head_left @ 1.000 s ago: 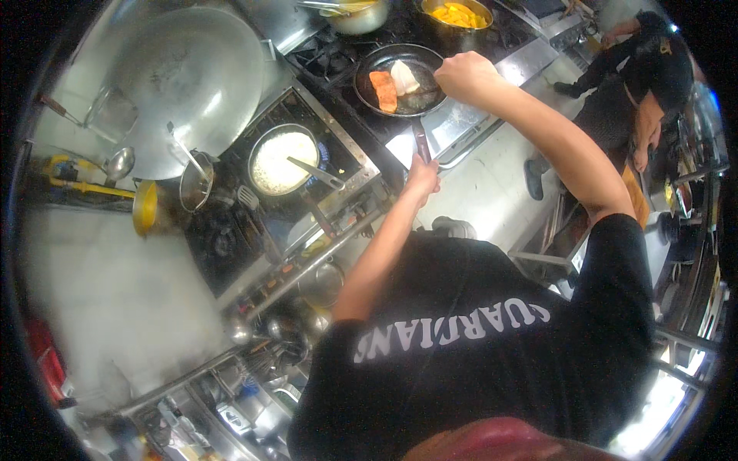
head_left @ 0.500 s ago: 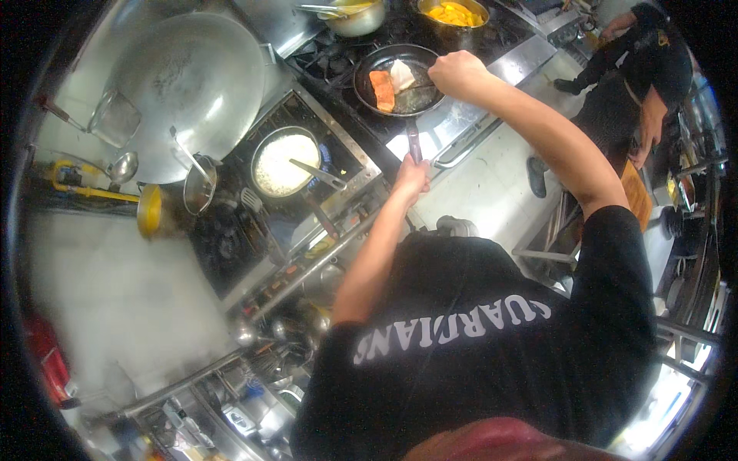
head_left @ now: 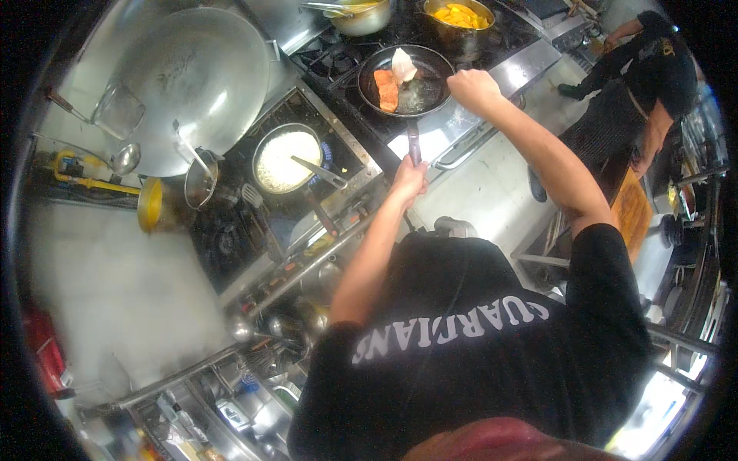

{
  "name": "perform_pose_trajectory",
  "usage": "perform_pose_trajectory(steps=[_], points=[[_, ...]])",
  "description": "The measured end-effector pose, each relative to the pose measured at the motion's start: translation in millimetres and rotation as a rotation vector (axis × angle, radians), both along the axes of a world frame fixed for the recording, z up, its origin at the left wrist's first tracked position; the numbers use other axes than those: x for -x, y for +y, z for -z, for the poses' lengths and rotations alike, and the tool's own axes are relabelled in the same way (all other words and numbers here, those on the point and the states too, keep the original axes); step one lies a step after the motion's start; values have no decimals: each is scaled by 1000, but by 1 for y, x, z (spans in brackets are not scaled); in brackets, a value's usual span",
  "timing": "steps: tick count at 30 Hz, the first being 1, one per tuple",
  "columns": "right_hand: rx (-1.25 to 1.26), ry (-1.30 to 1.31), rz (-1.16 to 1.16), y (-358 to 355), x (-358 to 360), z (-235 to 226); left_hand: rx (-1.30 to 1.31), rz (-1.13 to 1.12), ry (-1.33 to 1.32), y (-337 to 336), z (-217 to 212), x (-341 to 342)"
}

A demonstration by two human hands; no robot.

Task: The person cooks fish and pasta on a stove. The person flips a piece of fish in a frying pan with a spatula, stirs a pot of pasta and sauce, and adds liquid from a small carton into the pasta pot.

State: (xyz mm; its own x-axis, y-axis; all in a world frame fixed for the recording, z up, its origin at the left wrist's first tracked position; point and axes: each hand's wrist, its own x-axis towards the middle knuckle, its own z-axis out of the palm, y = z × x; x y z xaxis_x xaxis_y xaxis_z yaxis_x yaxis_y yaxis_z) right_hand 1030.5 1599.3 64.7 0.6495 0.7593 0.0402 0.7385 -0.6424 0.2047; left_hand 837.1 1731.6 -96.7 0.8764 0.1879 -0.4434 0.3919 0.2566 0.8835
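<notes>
My left hand [head_left: 410, 178] is wrapped round the handle of a dark frying pan [head_left: 434, 67] on the stove. Inside that pan lie an orange fillet, looking like salmon [head_left: 387, 91], and a white piece of what looks like fish [head_left: 403, 66], with shiny fat beside them. Just off the pan's right rim, my right hand [head_left: 474, 91] is closed in a fist; whatever it may hold is hidden. To the left, a second pan [head_left: 261, 157] of pale creamy food sits over a blue flame, a metal utensil [head_left: 319, 172] resting in it.
A large wok [head_left: 184, 77] fills the upper left. Behind the frying pan stand a pot [head_left: 361, 19] and a metal bowl of yellow pieces [head_left: 459, 15]. Ladles, a strainer and a yellow container [head_left: 151, 206] are at left. Another person [head_left: 653, 77] stands at upper right near a wooden board [head_left: 632, 215].
My right hand has drawn slightly right and nearer, away from the pan's rim. The white piece sits a little differently beside the orange fillet. My left hand stays on the handle.
</notes>
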Motion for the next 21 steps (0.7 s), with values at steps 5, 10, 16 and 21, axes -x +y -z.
perform_pose_trajectory(steps=[5,10,16,21], points=[[-160,179,251,-28,7,29,-2,-29,-1,9,-2,10],[-443,255,356,-78,6,95,-132,-54,-23,10,29,4],[-630,340,444,-123,9,111,-747,-48,-30,46,30,17],[-607,449,308,-162,-19,98,-934,-50,-1,126,1,21]])
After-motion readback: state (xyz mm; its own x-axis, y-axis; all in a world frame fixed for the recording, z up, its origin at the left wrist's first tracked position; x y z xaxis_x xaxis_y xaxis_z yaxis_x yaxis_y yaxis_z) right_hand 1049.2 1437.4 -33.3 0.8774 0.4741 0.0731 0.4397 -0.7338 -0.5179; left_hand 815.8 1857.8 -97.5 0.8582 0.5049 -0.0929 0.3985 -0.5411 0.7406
